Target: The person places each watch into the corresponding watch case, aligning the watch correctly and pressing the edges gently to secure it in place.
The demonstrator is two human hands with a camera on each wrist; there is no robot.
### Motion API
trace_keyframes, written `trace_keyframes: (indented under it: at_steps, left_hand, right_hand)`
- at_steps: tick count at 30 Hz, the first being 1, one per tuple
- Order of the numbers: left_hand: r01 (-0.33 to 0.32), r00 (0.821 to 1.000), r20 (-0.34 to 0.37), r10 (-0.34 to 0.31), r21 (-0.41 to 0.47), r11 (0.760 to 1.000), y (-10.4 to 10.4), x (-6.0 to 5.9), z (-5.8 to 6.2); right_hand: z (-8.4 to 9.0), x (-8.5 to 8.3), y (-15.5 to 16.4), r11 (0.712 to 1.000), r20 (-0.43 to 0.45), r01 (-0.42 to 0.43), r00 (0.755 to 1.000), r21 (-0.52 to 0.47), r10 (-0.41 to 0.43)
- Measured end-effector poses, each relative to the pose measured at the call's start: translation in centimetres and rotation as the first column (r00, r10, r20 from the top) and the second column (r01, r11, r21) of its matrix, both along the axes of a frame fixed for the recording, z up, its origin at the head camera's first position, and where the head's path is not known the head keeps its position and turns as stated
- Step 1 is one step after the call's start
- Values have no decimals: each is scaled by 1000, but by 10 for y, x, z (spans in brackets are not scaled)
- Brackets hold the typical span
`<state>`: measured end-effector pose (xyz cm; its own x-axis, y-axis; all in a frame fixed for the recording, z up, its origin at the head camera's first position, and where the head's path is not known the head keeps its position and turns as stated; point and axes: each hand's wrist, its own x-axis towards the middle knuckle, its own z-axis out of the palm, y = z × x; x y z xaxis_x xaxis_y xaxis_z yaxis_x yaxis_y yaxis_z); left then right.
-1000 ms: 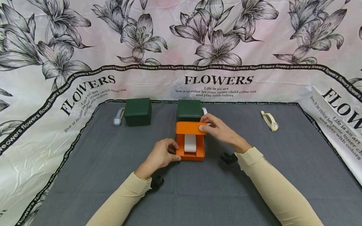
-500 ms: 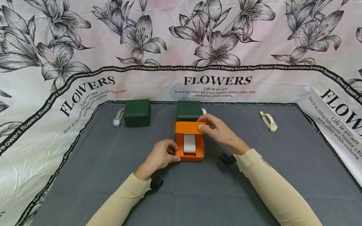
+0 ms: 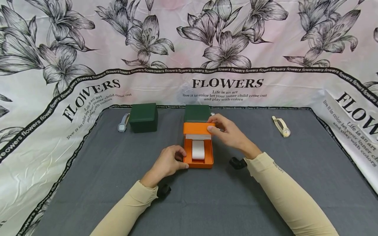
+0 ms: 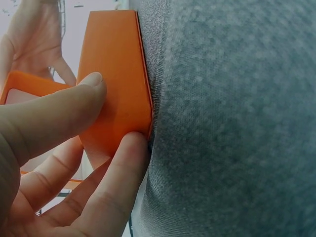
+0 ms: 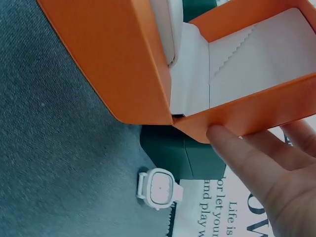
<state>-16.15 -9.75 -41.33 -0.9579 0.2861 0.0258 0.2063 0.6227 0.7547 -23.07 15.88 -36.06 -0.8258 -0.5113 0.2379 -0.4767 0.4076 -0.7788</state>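
Observation:
An orange box (image 3: 198,162) stands in the middle of the grey cloth, its hinged lid (image 3: 198,128) raised at the back. Inside sits a white cushion (image 3: 198,149). My left hand (image 3: 179,159) grips the box's near left corner, thumb and fingers pinching the orange wall (image 4: 118,89). My right hand (image 3: 215,124) holds the lid's right edge; in the right wrist view its fingers (image 5: 242,158) press the lid's orange rim (image 5: 256,111), and the white lining shows inside.
Two closed dark green boxes (image 3: 143,117) (image 3: 197,113) stand at the back. A grey-blue watch (image 3: 122,122) lies by the left one, a white watch (image 5: 160,188) by the middle one, and a cream watch (image 3: 282,127) at the far right. Floral paper walls the cloth.
The lid has swung further up and back under my right hand, baring the white lining above the cushion. My left hand has stayed on the box.

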Motion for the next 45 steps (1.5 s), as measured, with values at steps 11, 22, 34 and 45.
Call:
trace_keyframes:
  at_steps: [11,22,34,45]
  left_hand:
    - [-2,1000,4,2,5,1000,0,2,0]
    - [4,1000,2,-4,17,1000,2,2,3]
    - [-12,1000,17,12,20,1000,3,1,2]
    - [-15,999,32,14,25,1000,4,1,4]
  right_hand:
    - [3,-5,0,999,-66,19,998,35,-17]
    - [6,-13,-1,991,-112,121,987,57,-114]
    - [7,-22,-2,983,-44,167,986,83,-163]
    - [9,-23,-3,982,-49,165,986,91,-161]
